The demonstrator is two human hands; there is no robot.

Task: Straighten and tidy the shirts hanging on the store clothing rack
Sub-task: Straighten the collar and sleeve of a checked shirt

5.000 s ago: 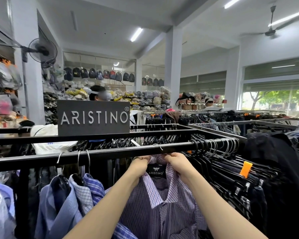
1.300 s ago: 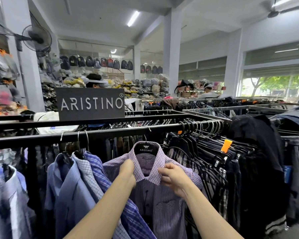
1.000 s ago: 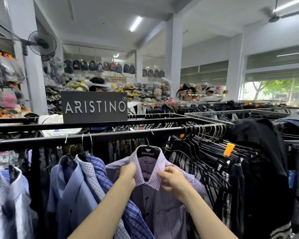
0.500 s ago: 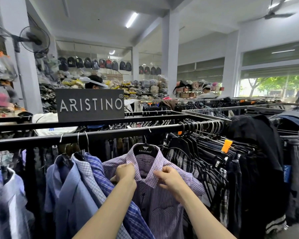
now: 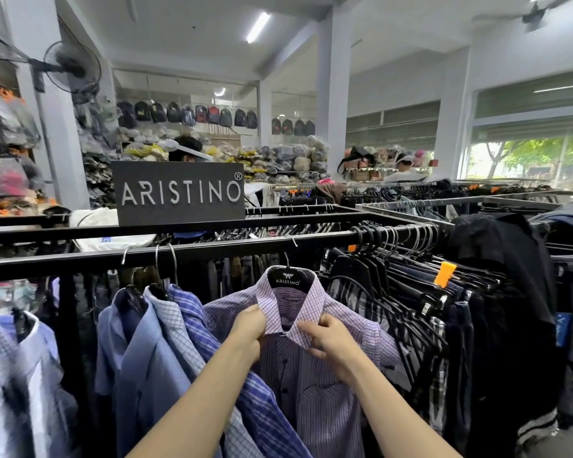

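Note:
A purple checked shirt (image 5: pixel 315 388) hangs facing me on a black ARISTINO hanger (image 5: pixel 287 278) from the black rack rail (image 5: pixel 212 250). My left hand (image 5: pixel 249 328) pinches the left collar point and my right hand (image 5: pixel 328 337) pinches the right collar point, both drawn together at the throat. Left of it hang a blue plaid shirt (image 5: pixel 209 328), a pale checked shirt (image 5: pixel 176 322) and a plain blue shirt (image 5: pixel 136 355), turned side-on.
A tight bunch of dark garments on black hangers (image 5: pixel 411 285) fills the rail to the right, with an orange size tag (image 5: pixel 444 274). A grey ARISTINO sign (image 5: pixel 179 193) stands behind the rail. Two people (image 5: pixel 187 150) work beyond further racks. A dark jacket (image 5: pixel 506 259) drapes at right.
Five seconds ago both hands held the shirt's collar up at the rail. Since then the shirt hangs lower and my hands have closed the collar points toward each other.

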